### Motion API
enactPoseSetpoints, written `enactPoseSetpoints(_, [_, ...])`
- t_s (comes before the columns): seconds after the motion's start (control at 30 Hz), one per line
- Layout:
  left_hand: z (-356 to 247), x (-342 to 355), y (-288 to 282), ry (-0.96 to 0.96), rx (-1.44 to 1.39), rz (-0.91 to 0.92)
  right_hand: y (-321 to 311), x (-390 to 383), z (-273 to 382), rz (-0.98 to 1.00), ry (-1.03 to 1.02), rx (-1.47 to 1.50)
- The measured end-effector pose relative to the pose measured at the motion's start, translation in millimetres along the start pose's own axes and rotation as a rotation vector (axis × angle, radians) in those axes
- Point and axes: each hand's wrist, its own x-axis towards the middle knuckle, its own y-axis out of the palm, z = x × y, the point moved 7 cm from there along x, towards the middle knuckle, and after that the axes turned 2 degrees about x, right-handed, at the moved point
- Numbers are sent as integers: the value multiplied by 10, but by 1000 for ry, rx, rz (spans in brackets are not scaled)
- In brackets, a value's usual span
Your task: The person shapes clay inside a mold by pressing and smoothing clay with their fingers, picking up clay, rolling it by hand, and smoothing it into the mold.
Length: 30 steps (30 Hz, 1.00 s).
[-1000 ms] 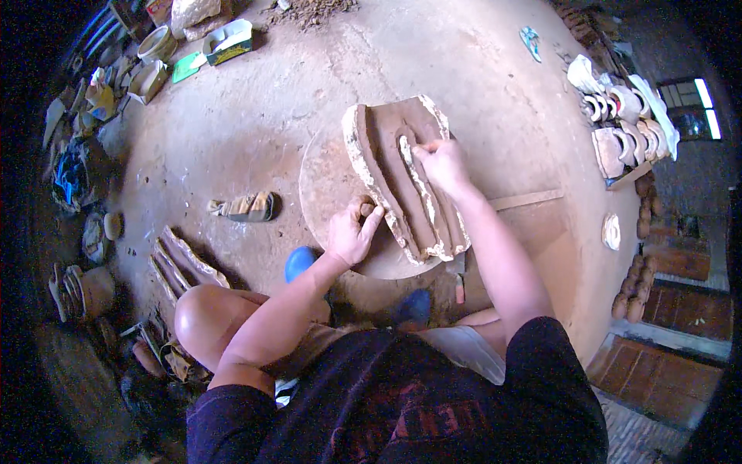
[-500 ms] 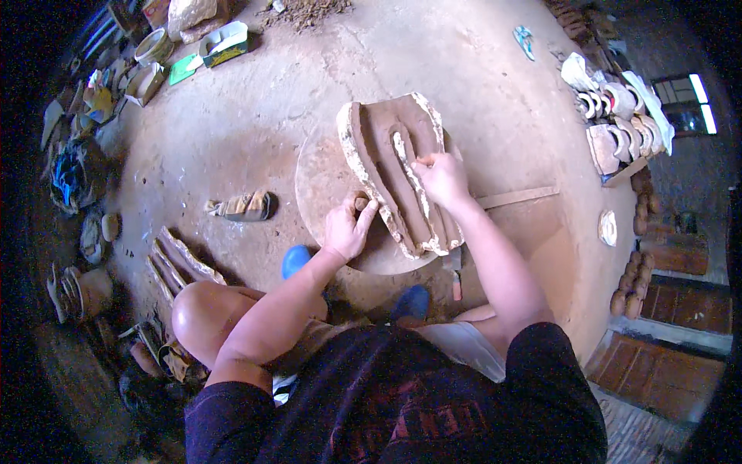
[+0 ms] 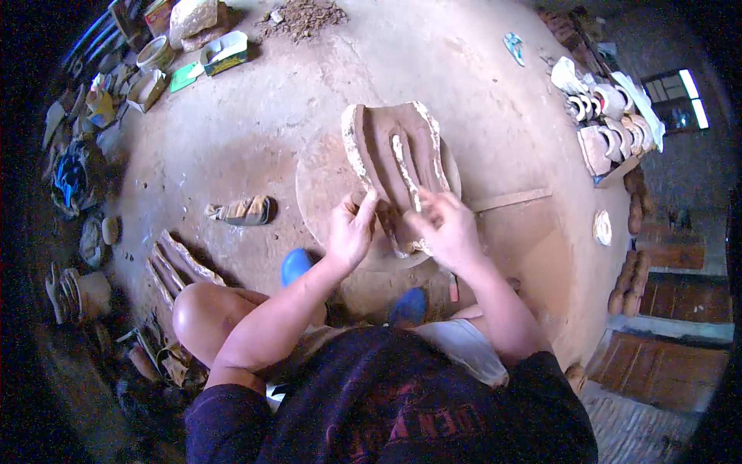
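The floor (image 3: 263,147) stretched widely past the far end of the clay piece (image 3: 379,151) to a heap of rubble (image 3: 303,19). The round board (image 3: 321,209) under that piece showed a broad bare margin on the left and a thin one on the right. A wooden strip (image 3: 514,199) ran right from just beside the board's right edge. At the near side, the person's knees and two blue shoes (image 3: 408,307) took up the room close to the board.

Both forearms reached in from the near side, elbows bent outward and hands converging over the clay piece. The left hand (image 3: 352,232) was at its left rim, thumb extended along the pale edge and fingers curled; I could not tell whether they gripped anything. The right hand (image 3: 450,232), blurred, was over the near right part, fingers pointing left toward the near end of the pale middle ridge (image 3: 401,162); whether they were closed on something could not be told.

One clay piece lay on the board, with two pale-crusted side rims and one middle ridge. A second ridged piece (image 3: 183,263) lay on the floor at the left, near one cloth bundle (image 3: 239,210). One red-handled tool (image 3: 454,290) lay near the board, and one blue sandal (image 3: 514,49) at the far right.
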Motion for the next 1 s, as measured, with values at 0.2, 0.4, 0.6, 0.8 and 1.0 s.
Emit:
enactPoseSetpoints(0.2, [53,-178,353,-259,-67,372,199,-270,187,102,-383,-175])
enactPoseSetpoints(0.4, [-211,-207,435,-221,-75,523,49,-259,174,89,-239,-37])
enactPoseSetpoints(0.6, [40,313,8,-76,66,106,41,132,-258,13,124,107])
enactPoseSetpoints(0.8, [201,516,-474,365,620,-164,87,921,-971,38,467,184])
enactPoseSetpoints(1.0, [174,392,-263,393,727,-100,279,1400,-1131,-10,223,-68])
